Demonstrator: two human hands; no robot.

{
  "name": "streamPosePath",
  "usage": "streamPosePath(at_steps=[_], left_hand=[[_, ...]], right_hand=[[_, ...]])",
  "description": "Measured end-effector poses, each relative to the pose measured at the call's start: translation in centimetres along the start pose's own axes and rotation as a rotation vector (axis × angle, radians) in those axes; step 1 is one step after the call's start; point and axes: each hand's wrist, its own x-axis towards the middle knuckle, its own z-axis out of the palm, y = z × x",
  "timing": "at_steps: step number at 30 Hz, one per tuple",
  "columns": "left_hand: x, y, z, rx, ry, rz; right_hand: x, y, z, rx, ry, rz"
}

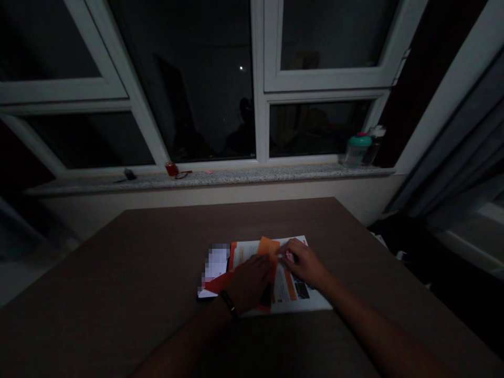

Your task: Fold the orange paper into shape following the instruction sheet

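Observation:
A white printed sheet or booklet (321, 301) with orange blocks and small pictures lies on the table. Across it is a piece of orange and red paper (269, 245), one red corner reaching left over a phone (216, 261) with a lit screen. My left hand (250, 281), a dark band at its wrist, rests flat on the orange paper with fingers stretched forward. At that paper's right edge, my right hand (302, 261) has its fingers bent together in a pinch. Something small and pinkish shows there; dim light hides what it is.
The brown table (157, 252) stands against the wall under a window. On the stone sill (236, 176) are a small red object (171, 168), a dark small object (128, 174) and a teal-lidded bottle (357, 150) beside another clear bottle. A grey curtain (444, 142) hangs at right.

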Motion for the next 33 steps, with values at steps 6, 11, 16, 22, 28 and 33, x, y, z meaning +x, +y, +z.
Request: streamPosePath(at_steps=[6,11,16,22,28,33], left_hand=[[0.1,0.2,0.1,-0.092,0.053,-0.023],[-0.2,-0.3,0.8,0.016,0.175,-0.193],[-0.3,-0.3,1.0,0.021,0.169,-0.23],[-0.2,1.2,-0.3,-0.134,0.112,-0.044],[-0.6,1.9,-0.8,-0.112,-0.028,-0.016],[-0.5,2.0,-1.1,-0.151,0.036,-0.08]], right_hand=[[-0.2,0.3,0.7,0.018,-0.095,0.051],[-0.2,0.7,0.7,0.014,-0.093,0.099],[-0.3,0.4,0.5,0.055,-0.087,0.125],[-0.1,-0.1,0.6,0.132,-0.016,0.214],[0.1,0.4,1.0,0.051,0.156,0.447],[0.1,1.6,0.7,0.032,0.186,0.505]])
